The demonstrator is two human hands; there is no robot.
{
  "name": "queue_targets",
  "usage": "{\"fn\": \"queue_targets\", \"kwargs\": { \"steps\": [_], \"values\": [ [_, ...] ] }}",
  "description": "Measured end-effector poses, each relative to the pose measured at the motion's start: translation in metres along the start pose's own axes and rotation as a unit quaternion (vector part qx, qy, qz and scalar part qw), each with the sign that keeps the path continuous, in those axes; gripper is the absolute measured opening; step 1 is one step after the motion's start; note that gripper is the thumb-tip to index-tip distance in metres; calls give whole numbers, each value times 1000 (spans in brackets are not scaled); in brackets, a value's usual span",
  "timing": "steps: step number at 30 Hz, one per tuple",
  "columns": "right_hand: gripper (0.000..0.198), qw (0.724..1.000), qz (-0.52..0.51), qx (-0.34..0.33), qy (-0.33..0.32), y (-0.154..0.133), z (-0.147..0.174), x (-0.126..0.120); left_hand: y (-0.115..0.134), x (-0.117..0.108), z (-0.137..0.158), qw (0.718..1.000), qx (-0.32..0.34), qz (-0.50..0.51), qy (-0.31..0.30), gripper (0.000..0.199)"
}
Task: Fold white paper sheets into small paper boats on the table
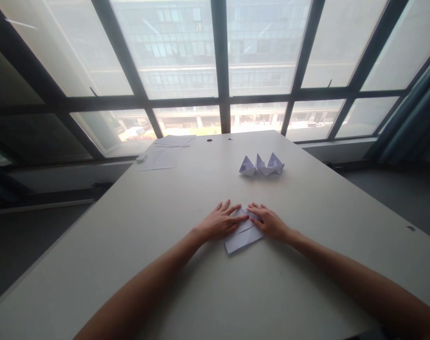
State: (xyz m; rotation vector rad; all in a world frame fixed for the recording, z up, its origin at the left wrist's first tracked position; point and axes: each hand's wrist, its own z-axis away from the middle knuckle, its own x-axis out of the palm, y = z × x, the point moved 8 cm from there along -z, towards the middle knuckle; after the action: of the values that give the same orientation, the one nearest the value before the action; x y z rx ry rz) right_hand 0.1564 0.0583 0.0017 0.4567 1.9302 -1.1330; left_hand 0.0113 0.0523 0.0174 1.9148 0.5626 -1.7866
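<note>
A partly folded sheet of white paper [244,239] lies flat on the white table, with a pointed upper part and a straight band along its near edge. My left hand [222,222] rests on its left side, fingers spread and pressing down near the top. From the other side my right hand [268,222] lies on the paper's upper right, its fingers stretched out flat. The fingertips of both hands come close together over the point, partly hiding it. Beyond the hands stand several folded white paper boats [248,167], grouped in a row.
Loose white sheets [158,159] lie at the table's far left, with a small white object [141,158] beside them. The white table [130,245] reaches toward tall framed windows [186,47]. A blue curtain [409,113] hangs at the right.
</note>
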Motion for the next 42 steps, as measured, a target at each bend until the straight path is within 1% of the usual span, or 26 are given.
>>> {"fn": "queue_targets", "kwargs": {
  "steps": [3,7,11,16,18,21,24,26,30,32,35,37,39,42],
  "values": [
    [45,1000,11,7,1,-1,0,1,3,-3,0,1000,4,-11,-4,45],
    [50,999,30,10,9,-2,0,1,5,-4,0,1000,1,-16,-5,45],
    [50,999,36,16,7,-4,1,3,4,-1,-1,1000,-4,-3,-3,45],
    [59,999,46,23,4,-6,2,5,0,0,1,1000,-10,17,2,44],
    [61,999,48,25,5,-6,2,4,-2,2,1,999,-13,31,3,48],
    [65,998,50,28,7,-8,2,3,-11,7,0,998,-39,55,2,57],
    [65,998,52,31,6,-10,2,2,-18,11,-1,996,-58,64,3,54],
    [65,998,58,35,6,-10,3,1,-16,13,-1,997,-44,62,-6,53],
    [63,997,64,43,1,-8,4,2,-9,12,1,997,-10,60,-45,55],
    [63,997,64,44,-3,-8,4,2,-8,11,4,996,1,66,-67,60],
    [64,997,66,45,-4,-7,4,2,-10,8,12,992,11,81,-92,83],
    [64,997,67,45,-1,-7,4,1,-14,6,18,991,13,89,-97,92],
    [63,997,65,43,-1,-8,4,2,-18,5,23,990,17,97,-99,88],
    [58,997,69,33,-6,-10,4,3,-22,5,23,990,9,110,-84,62]
  ]
}}
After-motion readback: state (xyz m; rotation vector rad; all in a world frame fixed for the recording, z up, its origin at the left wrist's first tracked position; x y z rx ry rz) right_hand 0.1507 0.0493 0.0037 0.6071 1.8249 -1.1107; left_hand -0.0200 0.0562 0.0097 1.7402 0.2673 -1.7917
